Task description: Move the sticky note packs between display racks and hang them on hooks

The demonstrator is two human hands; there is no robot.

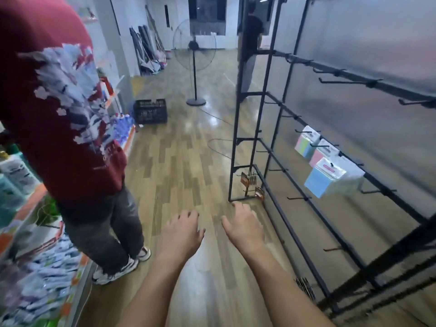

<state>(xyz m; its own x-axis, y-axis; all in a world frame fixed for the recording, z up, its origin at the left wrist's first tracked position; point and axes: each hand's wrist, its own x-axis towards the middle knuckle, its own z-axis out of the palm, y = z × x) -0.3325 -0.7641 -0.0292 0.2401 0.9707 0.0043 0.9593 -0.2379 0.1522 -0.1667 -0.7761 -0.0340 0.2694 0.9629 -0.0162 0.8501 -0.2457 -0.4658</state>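
Sticky note packs: three clearly countable, hung on hooks along one bar of the black display rack (278, 161) at right.
- First pack (306, 143): pastel green, blue and pink sheets, farthest along the bar.
- Second pack (320, 155): pink, partly hidden behind the nearest one.
- Third pack (326, 177): light blue with a pink label strip, nearest the camera; more clear-wrapped packs possibly behind it, number not readable through blur.

Remaining hooks (349, 81) on upper and lower bars: bare, many, blurred toward the right edge.
Small orange-carded items (245, 179): at the far lower corner of the rack, number uncertain.

Hands: two, both extended forward above the wooden floor (179, 161), both holding nothing.
- Left hand (181, 234): palm down, fingers loosely curled downward, touching nothing.
- Right hand (244, 226): palm down, fingers relaxed and slightly spread, touching nothing, near the rack's lower corner but apart from it; well apart from the hung packs.

Other persons: two.
- One in a dark red printed shirt (59, 102), grey trousers and sneakers, standing at left beside a stocked shelf (35, 267).
- One in dark top (250, 36), standing far off behind the rack.

Also present: one pedestal fan (194, 55); one black plastic crate (150, 111) on the floor.
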